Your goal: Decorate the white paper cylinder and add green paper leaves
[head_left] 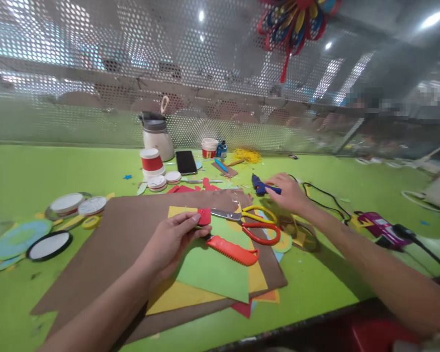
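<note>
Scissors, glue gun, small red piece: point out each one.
scissors (258, 222), head view, on the handle loops.
glue gun (261, 186), head view, on its blue body.
small red piece (204, 216), head view, on its flat face.

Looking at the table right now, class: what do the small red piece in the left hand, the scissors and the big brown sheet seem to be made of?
Small red piece: likely craft foam or felt, matte with a clean-cut edge. Scissors: shiny metal blades, glossy yellow and red plastic handles. Brown sheet: probably card or thick paper, flat, dull, unshiny.
</note>
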Demonstrator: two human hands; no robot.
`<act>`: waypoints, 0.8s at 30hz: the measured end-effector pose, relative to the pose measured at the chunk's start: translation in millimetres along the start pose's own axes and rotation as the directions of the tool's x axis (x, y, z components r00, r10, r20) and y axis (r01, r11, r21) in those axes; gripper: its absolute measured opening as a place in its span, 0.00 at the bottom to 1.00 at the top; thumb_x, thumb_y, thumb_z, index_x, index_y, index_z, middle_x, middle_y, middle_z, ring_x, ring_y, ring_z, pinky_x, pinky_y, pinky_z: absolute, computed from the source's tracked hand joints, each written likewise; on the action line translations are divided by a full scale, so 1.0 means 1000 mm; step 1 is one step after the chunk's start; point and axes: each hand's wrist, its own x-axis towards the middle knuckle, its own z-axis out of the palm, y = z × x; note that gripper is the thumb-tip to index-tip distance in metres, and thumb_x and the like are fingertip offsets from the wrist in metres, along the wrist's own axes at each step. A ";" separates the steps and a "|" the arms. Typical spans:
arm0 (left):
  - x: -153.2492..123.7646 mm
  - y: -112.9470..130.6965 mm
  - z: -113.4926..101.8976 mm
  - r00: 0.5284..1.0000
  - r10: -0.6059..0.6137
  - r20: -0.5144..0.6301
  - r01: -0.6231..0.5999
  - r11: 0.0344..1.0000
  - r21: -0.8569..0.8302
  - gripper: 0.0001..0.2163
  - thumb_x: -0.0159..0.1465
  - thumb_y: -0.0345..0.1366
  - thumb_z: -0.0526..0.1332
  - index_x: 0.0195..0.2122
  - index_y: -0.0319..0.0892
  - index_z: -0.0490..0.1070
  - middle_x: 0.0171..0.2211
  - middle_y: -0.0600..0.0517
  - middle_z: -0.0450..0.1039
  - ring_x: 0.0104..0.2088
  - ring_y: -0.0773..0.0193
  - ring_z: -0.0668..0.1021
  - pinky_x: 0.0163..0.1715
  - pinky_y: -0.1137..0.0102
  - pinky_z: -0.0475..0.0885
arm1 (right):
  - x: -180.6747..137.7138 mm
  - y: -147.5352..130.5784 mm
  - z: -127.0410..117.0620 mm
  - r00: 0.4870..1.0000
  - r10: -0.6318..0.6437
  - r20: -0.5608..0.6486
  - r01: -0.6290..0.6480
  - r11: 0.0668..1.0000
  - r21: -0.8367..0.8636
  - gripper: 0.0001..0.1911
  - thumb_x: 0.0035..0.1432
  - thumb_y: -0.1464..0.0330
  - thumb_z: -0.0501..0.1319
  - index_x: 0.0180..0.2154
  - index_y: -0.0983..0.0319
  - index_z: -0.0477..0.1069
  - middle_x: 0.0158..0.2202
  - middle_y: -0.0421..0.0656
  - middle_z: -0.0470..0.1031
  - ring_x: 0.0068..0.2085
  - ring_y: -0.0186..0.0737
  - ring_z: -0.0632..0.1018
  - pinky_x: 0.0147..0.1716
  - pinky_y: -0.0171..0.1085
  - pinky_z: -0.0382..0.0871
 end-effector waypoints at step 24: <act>-0.021 0.002 0.008 0.955 0.097 0.281 -0.167 0.958 0.235 0.04 0.59 0.35 0.64 0.31 0.42 0.78 0.27 0.52 0.75 0.31 0.63 0.75 0.35 0.72 0.71 | -0.007 -0.136 0.012 0.851 0.033 0.524 -0.515 -0.148 0.845 0.12 0.50 0.62 0.68 0.31 0.64 0.75 0.26 0.38 0.71 0.27 0.31 0.71 0.32 0.33 0.65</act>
